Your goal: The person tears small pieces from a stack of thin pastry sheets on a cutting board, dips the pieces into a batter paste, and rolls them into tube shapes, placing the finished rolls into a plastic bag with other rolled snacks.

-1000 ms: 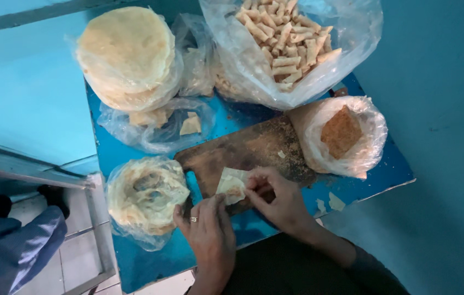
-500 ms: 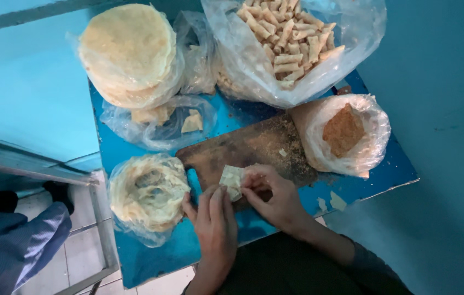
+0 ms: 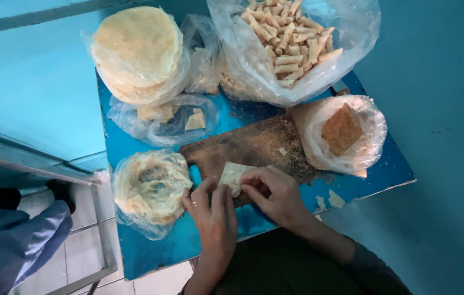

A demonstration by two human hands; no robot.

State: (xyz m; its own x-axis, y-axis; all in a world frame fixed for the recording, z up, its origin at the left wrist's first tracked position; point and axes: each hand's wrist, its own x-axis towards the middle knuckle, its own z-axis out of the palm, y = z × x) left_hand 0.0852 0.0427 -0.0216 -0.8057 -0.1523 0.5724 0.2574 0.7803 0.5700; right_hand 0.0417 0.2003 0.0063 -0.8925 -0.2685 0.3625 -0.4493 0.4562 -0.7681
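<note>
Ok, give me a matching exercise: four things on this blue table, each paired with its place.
Things:
1. stack of round wrappers
2. bag of rolled pieces
3. bag of brown filling
4. folded wrapper

Places:
A. right of the wooden board
B. between both hands, on the board's near edge
C. far left corner
D. far side, right of the stack

Pairs: 1-C, 2-D, 3-A, 4-B

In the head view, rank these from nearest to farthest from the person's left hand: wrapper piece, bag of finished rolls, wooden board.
From the left hand:
1. Wrapper piece, touching its fingertips.
2. Wooden board, just beyond, under the wrapper.
3. Bag of finished rolls, far edge of the table.
</note>
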